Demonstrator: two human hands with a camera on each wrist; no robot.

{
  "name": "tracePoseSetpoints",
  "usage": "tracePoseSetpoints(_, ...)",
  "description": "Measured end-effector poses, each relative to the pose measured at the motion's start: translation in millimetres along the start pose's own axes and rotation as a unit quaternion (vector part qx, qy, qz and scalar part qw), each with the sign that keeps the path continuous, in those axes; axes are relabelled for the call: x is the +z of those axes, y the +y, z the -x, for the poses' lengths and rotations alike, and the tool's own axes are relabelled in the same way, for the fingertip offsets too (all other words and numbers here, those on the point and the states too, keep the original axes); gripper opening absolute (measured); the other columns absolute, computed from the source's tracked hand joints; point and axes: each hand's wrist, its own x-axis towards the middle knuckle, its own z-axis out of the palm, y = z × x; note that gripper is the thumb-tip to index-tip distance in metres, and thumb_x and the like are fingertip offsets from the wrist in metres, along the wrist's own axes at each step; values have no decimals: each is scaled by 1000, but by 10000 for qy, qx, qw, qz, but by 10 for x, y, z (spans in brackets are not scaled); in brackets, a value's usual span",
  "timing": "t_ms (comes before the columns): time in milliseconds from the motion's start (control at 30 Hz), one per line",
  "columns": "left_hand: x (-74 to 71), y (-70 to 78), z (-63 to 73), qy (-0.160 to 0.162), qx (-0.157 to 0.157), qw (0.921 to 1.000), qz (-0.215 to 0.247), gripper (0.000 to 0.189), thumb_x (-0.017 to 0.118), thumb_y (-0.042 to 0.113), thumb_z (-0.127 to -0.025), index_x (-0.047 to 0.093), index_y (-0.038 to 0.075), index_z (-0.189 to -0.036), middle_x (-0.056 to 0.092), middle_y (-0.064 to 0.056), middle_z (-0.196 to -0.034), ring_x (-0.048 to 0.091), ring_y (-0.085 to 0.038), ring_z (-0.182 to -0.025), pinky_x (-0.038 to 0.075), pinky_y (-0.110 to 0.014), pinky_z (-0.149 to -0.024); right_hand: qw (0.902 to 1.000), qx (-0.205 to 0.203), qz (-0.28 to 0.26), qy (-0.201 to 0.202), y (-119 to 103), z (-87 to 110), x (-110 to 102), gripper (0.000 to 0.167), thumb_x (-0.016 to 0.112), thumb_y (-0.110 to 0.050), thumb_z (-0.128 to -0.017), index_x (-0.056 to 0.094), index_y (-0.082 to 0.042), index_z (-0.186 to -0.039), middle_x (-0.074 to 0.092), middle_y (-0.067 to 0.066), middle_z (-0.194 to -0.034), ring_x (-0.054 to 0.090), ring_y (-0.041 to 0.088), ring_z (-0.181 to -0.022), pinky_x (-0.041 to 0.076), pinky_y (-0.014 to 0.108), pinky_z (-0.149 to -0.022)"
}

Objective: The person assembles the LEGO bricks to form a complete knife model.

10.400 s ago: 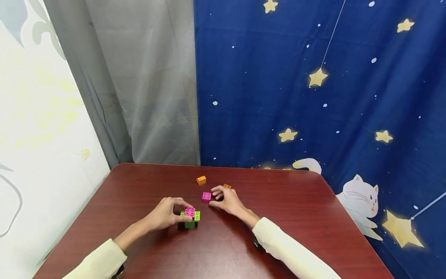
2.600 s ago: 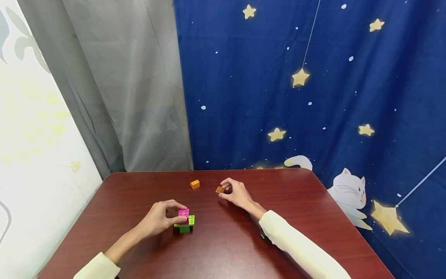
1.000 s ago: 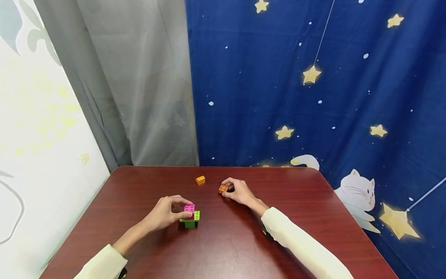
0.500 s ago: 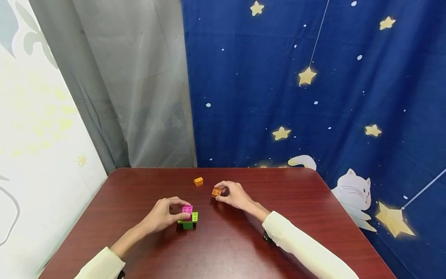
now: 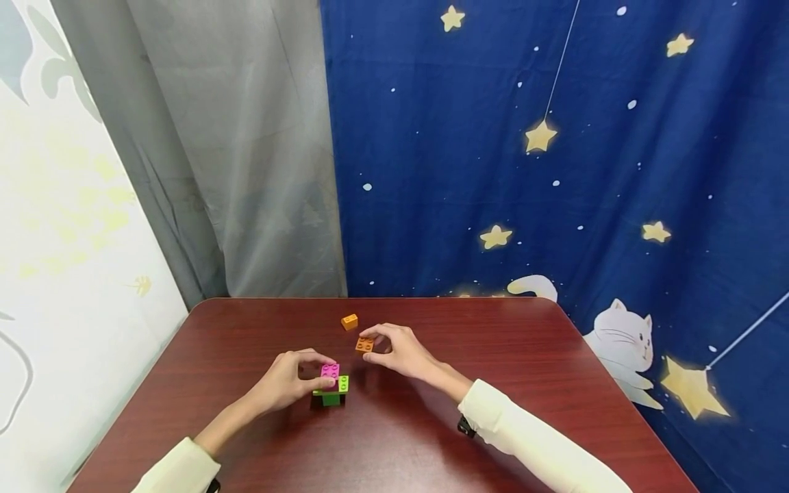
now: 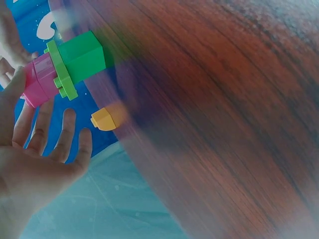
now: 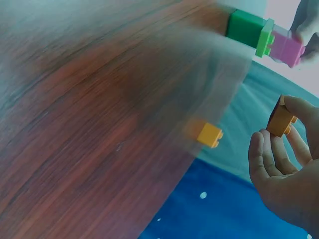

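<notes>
A small stack of toy building bricks stands on the table, a green brick (image 6: 82,57) at its foot, a flat lime plate (image 5: 343,385) across that, and pink bricks (image 5: 329,370) on top. In the left wrist view a seam splits the pink part in two. My left hand (image 5: 285,380) grips the pink part between thumb and fingers. To the right and slightly farther back, my right hand (image 5: 403,352) pinches an orange brick (image 5: 364,344), studs up in the head view. The right wrist view has this orange brick (image 7: 280,119) between thumb and fingertips, apart from the stack.
Another, smaller orange brick (image 5: 349,322) with a slanted side lies toward the back of the reddish-brown table (image 5: 493,411). Behind the far edge hang a grey curtain (image 5: 246,171) and a blue starry curtain (image 5: 431,171).
The loose pink brick seen earliest has left its place on the table, and the stack's pink part is taller. My right hand has since taken the orange brick and moved it left.
</notes>
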Motion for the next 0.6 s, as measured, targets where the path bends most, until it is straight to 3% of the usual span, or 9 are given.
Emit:
tracePoseSetpoints(133, 0, -6, 1, 3, 67, 10000, -43, 29, 83, 37, -90, 78, 21, -113, 72, 15, -101, 68, -9, -95, 59, -47, -82, 9998, -60, -188, -99, -96, -16, 25, 39, 83, -20, -91, 71, -13, -128, 72, 1, -112, 73, 26, -92, 61, 39, -80)
tracePoseSetpoints(267, -4, -12, -1, -4, 88, 10000, -39, 28, 82, 37, -90, 78, 21, -113, 72, 15, -100, 69, -10, -94, 59, -45, -80, 9993, -108, -321, -171, -193, -31, 60, 39, 83, -21, -91, 70, -15, -128, 71, -1, -113, 72, 17, -89, 61, 37, -81)
tracePoseSetpoints(500, -11, -9, -2, 61, 38, 10000, -54, 29, 84, 36, -89, 79, 18, -111, 73, 14, -97, 70, -12, -92, 59, -43, -77, 9981, -337, -472, -215, -316, -61, 170, 38, 83, -18, -91, 70, -15, -127, 72, -2, -116, 72, 18, -87, 60, 30, -79)
tracePoseSetpoints(600, -9, -5, -5, 89, 55, 9999, -30, 31, 85, 35, -88, 79, 14, -111, 74, 11, -98, 72, -15, -93, 60, -45, -78, 9975, -469, -483, -223, -360, -74, 216, 38, 83, -16, -91, 70, -15, -126, 72, -3, -114, 69, 4, -83, 59, 25, -77)
